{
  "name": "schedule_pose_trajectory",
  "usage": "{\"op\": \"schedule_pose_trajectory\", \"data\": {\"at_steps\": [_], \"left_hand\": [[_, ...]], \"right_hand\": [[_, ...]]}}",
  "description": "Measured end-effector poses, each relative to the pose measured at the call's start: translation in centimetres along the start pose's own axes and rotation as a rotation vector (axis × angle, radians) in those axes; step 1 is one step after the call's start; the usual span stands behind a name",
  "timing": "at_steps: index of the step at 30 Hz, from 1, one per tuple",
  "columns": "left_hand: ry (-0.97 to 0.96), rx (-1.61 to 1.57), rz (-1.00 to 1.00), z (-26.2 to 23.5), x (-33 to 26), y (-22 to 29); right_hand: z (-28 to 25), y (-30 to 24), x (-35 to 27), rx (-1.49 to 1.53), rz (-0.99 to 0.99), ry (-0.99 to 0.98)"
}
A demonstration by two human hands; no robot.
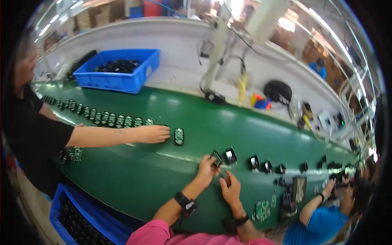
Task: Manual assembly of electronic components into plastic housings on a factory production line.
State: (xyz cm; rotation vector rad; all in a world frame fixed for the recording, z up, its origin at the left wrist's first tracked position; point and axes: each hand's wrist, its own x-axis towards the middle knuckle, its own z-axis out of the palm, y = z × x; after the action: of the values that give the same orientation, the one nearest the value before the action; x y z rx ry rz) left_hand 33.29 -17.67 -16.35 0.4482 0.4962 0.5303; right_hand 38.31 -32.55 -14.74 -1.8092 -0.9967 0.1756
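Observation:
My left hand (207,170) is closed on a small black housing with a green circuit board (216,158) inside, just above the green table. To its right and a little lower, my right hand (231,188) has thumb and fingers apart, with nothing visible between them. Beyond my hands, a black housing with a bright face (230,156) rests on the table, close to the held one but apart from it. Farther left lies another black housing with a green board (179,136). Beside that piece, a co-worker's hand (157,134) reaches in from the left.
A row of board-filled housings (111,119) runs left along the green table (134,175); several black housings (267,166) line the right. A blue bin (118,83) of black parts stands at the back. Loose circuit boards (263,210) and a power screwdriver-like tool (289,196) lie near a co-worker in blue (322,224).

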Motion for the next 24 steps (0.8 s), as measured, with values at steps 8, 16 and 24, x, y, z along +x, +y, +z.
{"op": "schedule_pose_trajectory", "data": {"at_steps": [8,16,24], "left_hand": [[-0.043,-0.176,-0.261,-1.1,0.2,1.0],[-0.002,0.097,-0.025,0.0,-0.8,2.7],[0.137,1.112,0.653,-1.3,3.9,8.0]], "right_hand": [[-0.3,-0.3,-0.4,-0.073,-0.014,0.003],[0.0,-0.2,-0.5,-0.066,-0.076,-0.002],[-0.6,-0.3,-0.2,-0.014,-0.075,0.007]]}}
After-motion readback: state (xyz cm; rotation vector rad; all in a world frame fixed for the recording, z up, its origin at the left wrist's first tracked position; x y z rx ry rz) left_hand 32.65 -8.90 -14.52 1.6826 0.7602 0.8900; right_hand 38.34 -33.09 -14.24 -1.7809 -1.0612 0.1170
